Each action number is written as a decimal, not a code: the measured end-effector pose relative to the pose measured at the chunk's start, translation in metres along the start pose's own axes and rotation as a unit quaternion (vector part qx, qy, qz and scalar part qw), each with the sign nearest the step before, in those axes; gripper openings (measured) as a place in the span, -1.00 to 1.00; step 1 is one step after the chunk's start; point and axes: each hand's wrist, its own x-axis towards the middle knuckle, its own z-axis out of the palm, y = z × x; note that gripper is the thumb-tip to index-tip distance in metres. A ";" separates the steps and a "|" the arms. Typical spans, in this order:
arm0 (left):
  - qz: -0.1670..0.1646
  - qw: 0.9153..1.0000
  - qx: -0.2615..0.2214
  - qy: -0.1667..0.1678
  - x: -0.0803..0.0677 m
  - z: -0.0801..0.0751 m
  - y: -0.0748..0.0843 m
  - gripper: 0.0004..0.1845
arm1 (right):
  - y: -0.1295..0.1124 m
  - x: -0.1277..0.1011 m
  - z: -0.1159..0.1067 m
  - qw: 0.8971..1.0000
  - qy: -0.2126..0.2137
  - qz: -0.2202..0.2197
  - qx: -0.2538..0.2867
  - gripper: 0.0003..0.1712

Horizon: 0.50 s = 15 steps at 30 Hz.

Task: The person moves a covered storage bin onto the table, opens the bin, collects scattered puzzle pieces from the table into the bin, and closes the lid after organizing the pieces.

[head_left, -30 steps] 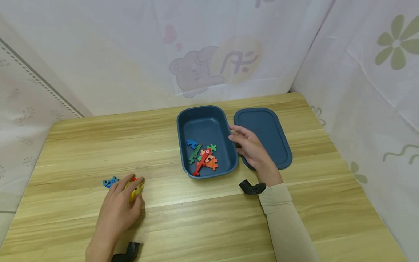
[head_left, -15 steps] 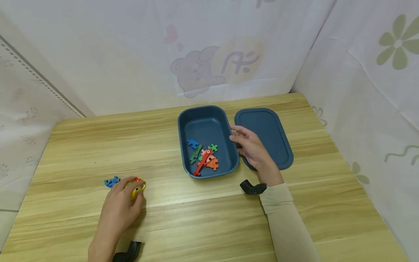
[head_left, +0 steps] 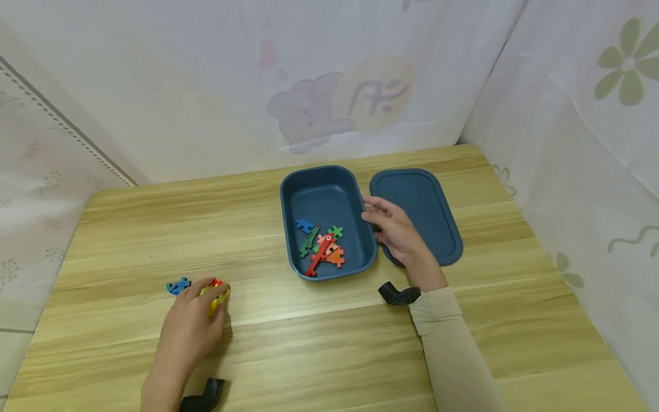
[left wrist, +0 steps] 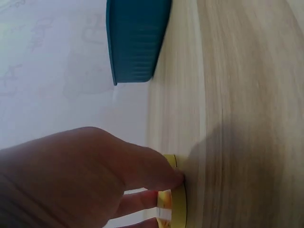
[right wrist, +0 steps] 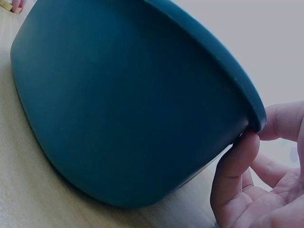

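Wood-grain table, pale curtains around. Left hand grip pinches yellow piece; right hand relaxed, touching blue box.

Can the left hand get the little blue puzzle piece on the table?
Probably yes. The blue piece lies bare on the table, just left of the left hand. Nothing lies between them. But its fingers are already on a yellow piece, so it might need to let go first.

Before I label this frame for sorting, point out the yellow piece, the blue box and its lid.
yellow piece (head_left: 220,296), head view, edge showing past the fingers.
blue box (head_left: 319,177), head view, far inner wall.
lid (head_left: 418,197), head view, flat middle.
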 end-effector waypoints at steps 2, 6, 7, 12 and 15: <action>0.000 1.000 -0.005 -0.001 0.001 -0.001 -0.001 -0.67 | 0.000 0.000 0.000 1.000 0.001 0.001 0.002 -0.32; -0.001 1.000 -0.017 0.009 0.003 -0.001 -0.003 -0.69 | 0.000 -0.001 0.000 1.000 -0.001 0.003 0.001 -0.32; 0.000 1.000 -0.019 0.013 0.003 -0.001 -0.004 -0.68 | 0.000 -0.001 0.000 1.000 -0.001 0.002 0.000 -0.32; 0.014 0.998 -0.037 0.050 0.006 -0.003 -0.004 -0.66 | 0.000 0.000 0.000 1.000 -0.002 0.000 -0.001 -0.31; 0.025 0.997 -0.047 0.063 0.008 -0.005 -0.004 -0.66 | 0.001 0.001 -0.001 1.000 0.000 -0.001 0.000 -0.32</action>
